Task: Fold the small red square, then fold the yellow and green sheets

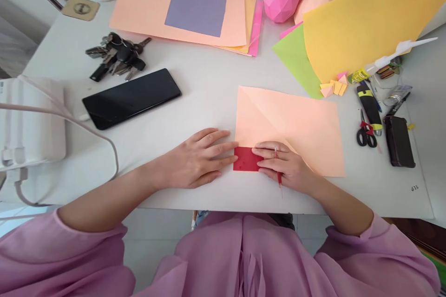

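A sheet of peach paper (306, 120) lies on the white table, with a faint diagonal crease across it. Over its lower left corner sits a small red paper rectangle (245, 159), the two left edges nearly in line. My left hand (195, 160) rests flat with fingers stretched out, its fingertips touching the left edges of both papers. My right hand (289, 167) presses its fingertips on the red paper, covering its right part. A thin red pencil (279, 178) is tucked between my right fingers, its point toward me; its middle is hidden.
A black phone (132, 98) and a bunch of keys (118, 55) lie to the left, near a white charger box (31, 123) with cables. Stacked paper sheets (142, 4) lie behind. At right are scissors (366, 133), a cutter (370, 106) and a glue bottle (379, 62).
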`<act>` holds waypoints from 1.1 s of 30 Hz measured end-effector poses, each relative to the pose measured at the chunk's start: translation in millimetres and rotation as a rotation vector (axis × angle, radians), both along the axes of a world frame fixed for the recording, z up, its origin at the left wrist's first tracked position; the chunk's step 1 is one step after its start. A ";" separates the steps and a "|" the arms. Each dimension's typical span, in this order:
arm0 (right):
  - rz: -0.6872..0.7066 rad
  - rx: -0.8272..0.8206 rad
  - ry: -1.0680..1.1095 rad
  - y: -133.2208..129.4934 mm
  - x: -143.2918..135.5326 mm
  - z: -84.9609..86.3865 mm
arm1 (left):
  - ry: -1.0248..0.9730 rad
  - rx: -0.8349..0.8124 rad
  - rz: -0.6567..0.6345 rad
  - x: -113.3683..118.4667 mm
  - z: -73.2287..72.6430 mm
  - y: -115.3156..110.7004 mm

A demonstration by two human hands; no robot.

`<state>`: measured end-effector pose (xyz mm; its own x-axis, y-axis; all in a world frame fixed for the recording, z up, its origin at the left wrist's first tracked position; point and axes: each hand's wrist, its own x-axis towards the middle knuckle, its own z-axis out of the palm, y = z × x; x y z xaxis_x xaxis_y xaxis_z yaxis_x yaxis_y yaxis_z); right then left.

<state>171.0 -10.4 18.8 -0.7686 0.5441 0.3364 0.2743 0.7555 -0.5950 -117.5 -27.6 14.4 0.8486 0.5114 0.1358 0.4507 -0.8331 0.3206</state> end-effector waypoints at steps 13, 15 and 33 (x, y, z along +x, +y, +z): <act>0.000 0.019 0.000 1.4 -2.5 0.7 | -0.137 0.011 0.025 -1.2 -1.3 1.2; 0.000 0.020 -0.002 1.4 -2.5 0.7 | -0.116 0.011 0.014 -1.3 -0.3 1.6; 0.001 0.020 0.007 1.8 -2.8 -0.3 | -0.105 0.045 0.013 -1.3 -1.3 0.6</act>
<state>168.2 -8.6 18.4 -0.7666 0.5364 0.3528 0.2695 0.7676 -0.5814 -118.8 -27.0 13.1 0.8217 0.5140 0.2463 0.4279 -0.8418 0.3292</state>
